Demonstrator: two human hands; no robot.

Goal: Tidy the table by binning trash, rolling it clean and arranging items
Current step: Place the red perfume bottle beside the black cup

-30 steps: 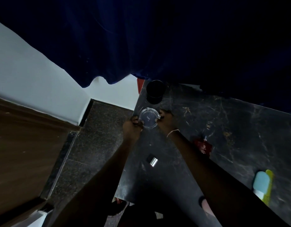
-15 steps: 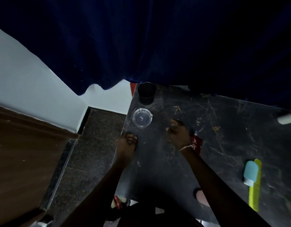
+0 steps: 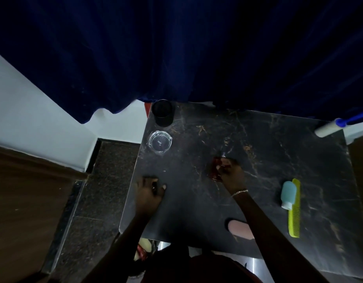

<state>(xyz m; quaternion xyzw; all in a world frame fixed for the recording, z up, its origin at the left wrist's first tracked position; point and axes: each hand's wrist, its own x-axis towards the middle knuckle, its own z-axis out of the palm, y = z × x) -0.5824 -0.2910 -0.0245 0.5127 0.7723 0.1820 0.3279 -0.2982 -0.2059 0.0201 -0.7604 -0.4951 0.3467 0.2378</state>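
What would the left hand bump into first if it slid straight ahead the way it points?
Probably the glass ashtray. The left hand points away along the table toward it, with tabletop between. The black cup stands just beyond. The angle is hard to judge, so it might slip past.

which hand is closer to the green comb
Right. The right hand grips a red bottle left of the comb; the left hand sits much farther left, near the left edge of the table.
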